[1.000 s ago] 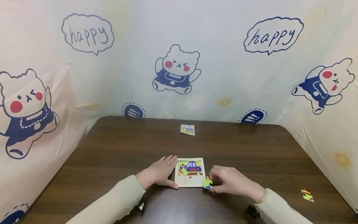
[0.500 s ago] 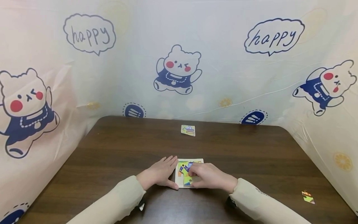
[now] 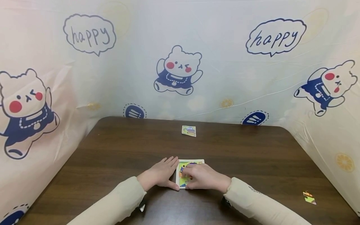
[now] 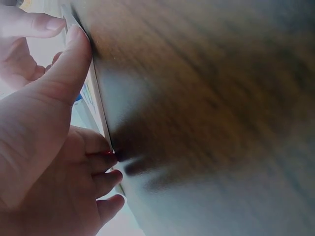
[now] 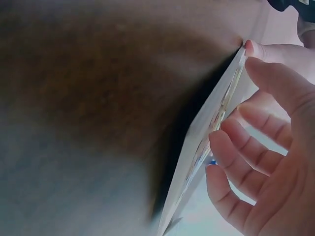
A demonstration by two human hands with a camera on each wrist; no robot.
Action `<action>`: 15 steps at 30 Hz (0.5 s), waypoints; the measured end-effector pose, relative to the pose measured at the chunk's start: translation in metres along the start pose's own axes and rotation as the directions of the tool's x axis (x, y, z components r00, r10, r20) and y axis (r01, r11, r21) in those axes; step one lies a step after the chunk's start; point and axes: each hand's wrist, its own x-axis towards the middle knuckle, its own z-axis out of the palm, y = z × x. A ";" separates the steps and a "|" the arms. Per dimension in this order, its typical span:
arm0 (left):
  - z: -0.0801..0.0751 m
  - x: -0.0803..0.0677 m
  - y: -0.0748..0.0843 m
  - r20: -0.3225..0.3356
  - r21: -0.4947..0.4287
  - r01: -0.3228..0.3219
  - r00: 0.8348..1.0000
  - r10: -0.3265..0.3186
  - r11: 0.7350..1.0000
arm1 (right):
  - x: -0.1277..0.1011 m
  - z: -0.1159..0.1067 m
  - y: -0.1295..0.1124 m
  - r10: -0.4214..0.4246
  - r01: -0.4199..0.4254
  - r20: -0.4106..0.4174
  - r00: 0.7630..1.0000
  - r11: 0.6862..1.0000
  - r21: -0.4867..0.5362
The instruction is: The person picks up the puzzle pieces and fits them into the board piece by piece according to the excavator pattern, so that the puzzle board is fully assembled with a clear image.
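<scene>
- Leftward, by a little, since half a second ago: the right hand (image 3: pixel 204 177) and the lime-green puzzle piece (image 3: pixel 182 182) beneath it, which has gone from the middle of the puzzle tray's (image 3: pixel 177 175) lower half to its lower-left corner. The left hand (image 3: pixel 161 173) has stayed put.
- That piece now lies near the bottom centre of the frame, inside the tray's white rim and below the assembled upper part of the digger picture (image 3: pixel 182 166).
- Its blue patch points toward the bottom of the frame, and its visible edges look roughly parallel to the rim. I cannot tell its long axis, since the right hand covers part of it.
- On the right hand, bent fingers and thumb close about the piece in what looks like a pinch; the contact is partly hidden.
- On the left hand, the fingers are fairly straight against the tray's left edge, thumb spread away to the lower-left corner, holding nothing.
- To seat it well, I'd keep the left hand bracing, square the piece to the corner, match its joints with the row above, then press straight down; forcing it skewed could lift its neighbours.
- Well apart, at the lower right of the frame, an orange-and-lime loose piece (image 3: pixel 309 197) lies on the bench (image 3: pixel 126 140), its length sloping down rightward.
- Above the tray, toward the far edge, lies the reference card (image 3: pixel 188 131), longer side to side.
</scene>
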 end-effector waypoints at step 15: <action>0.001 0.000 -0.001 0.000 0.009 -0.002 1.000 0.002 1.000 | 0.003 0.006 0.000 -0.011 0.010 -0.033 0.999 0.999 -0.032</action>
